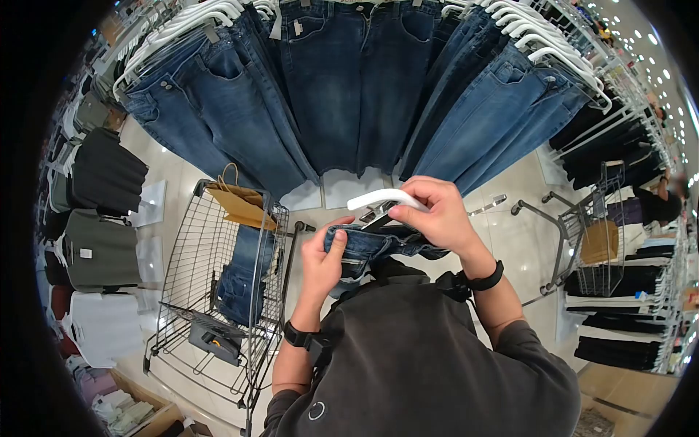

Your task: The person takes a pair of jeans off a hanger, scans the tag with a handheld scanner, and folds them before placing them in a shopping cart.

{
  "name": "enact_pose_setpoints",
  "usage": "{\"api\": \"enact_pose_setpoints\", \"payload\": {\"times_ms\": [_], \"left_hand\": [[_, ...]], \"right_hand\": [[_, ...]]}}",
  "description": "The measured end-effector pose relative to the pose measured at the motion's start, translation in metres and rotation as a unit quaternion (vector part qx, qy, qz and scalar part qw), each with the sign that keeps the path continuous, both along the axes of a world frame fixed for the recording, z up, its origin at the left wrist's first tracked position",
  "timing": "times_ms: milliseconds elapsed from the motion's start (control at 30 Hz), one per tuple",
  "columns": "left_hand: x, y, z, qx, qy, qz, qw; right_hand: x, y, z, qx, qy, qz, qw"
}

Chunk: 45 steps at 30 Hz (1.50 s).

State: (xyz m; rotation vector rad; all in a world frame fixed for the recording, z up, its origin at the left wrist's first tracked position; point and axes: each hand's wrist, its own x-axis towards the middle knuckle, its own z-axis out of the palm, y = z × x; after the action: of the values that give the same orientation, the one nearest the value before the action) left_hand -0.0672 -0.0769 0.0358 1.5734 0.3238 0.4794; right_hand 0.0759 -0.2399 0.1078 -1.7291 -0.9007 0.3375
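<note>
My left hand (322, 261) grips the waistband of a pair of blue jeans (378, 246) held against my chest. Over the same waistband, my right hand (437, 215) holds a white plastic hanger (378, 198) with a metal clip. Both hands are close together, just in front of my dark grey top. The lower part of the jeans is hidden behind my body.
A rack of blue jeans on white hangers (349, 80) fills the view ahead. A wire cart (218, 284) at my left carries folded jeans, a brown paper bag (240, 204) and a scanner. A second cart (590, 247) stands to the right. Dark garments hang on both sides.
</note>
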Motion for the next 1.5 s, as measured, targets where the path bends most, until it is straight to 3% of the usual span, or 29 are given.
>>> {"api": "enact_pose_setpoints", "payload": {"times_ms": [100,200,300,367,433,467,500,567,767,800,900,933,1033,1100,1200,1300,1433,1500], "left_hand": [[-0.004,0.007,-0.009,-0.003,0.002,-0.003,1.000],[-0.005,0.012,-0.020,-0.087,-0.009,-0.019,0.996],[0.000,0.008,-0.026,-0.036,0.011,-0.012,0.999],[0.004,-0.002,-0.014,-0.034,0.067,-0.039,0.996],[0.013,-0.016,-0.014,-0.074,0.033,-0.060,0.995],[0.013,-0.012,-0.023,-0.018,0.133,-0.106,0.985],[0.020,-0.029,-0.022,-0.002,0.000,-0.037,0.999],[0.027,-0.037,-0.022,0.047,-0.039,0.007,0.998],[0.030,-0.029,-0.038,0.050,0.003,0.047,0.998],[0.029,-0.026,-0.039,0.038,0.018,0.048,0.998],[0.022,-0.013,-0.034,0.016,0.024,0.043,0.999],[0.019,-0.009,-0.029,0.013,0.009,0.038,0.999],[0.011,0.005,-0.011,0.017,-0.066,0.025,0.997],[0.008,0.007,-0.003,0.047,-0.028,0.014,0.998],[0.010,-0.008,0.011,0.076,0.025,-0.007,0.997],[0.013,0.005,-0.006,0.071,-0.029,-0.027,0.997],[0.018,0.008,-0.005,0.078,-0.035,-0.006,0.996],[0.017,0.016,-0.003,0.056,-0.040,0.012,0.998]], "right_hand": [[0.010,-0.002,0.003,0.012,-0.013,0.008,1.000],[0.014,0.001,0.000,0.070,-0.024,-0.004,0.997],[0.008,0.007,0.008,0.061,-0.045,0.028,0.997],[0.000,0.016,0.014,0.071,-0.058,0.052,0.994],[-0.007,0.027,0.016,0.088,-0.079,0.070,0.991],[-0.008,0.032,0.018,0.073,-0.092,0.085,0.989],[-0.011,0.036,0.022,0.080,-0.120,0.098,0.985],[-0.016,0.044,0.016,0.093,-0.137,0.133,0.977],[-0.024,0.054,0.016,0.029,-0.164,0.207,0.964],[-0.027,0.057,0.014,0.039,-0.138,0.200,0.969],[-0.032,0.059,0.021,0.113,-0.292,0.085,0.946],[-0.032,0.054,0.017,0.123,-0.253,0.104,0.954],[-0.015,0.017,-0.024,0.116,-0.337,0.063,0.932],[-0.001,-0.002,-0.046,0.126,-0.340,0.060,0.930],[-0.020,-0.008,-0.061,0.157,-0.257,-0.066,0.951],[-0.016,-0.023,-0.064,0.177,-0.286,-0.138,0.932],[-0.012,-0.057,-0.076,0.073,-0.349,-0.063,0.932],[-0.003,-0.074,-0.089,-0.014,-0.295,-0.067,0.953]]}}
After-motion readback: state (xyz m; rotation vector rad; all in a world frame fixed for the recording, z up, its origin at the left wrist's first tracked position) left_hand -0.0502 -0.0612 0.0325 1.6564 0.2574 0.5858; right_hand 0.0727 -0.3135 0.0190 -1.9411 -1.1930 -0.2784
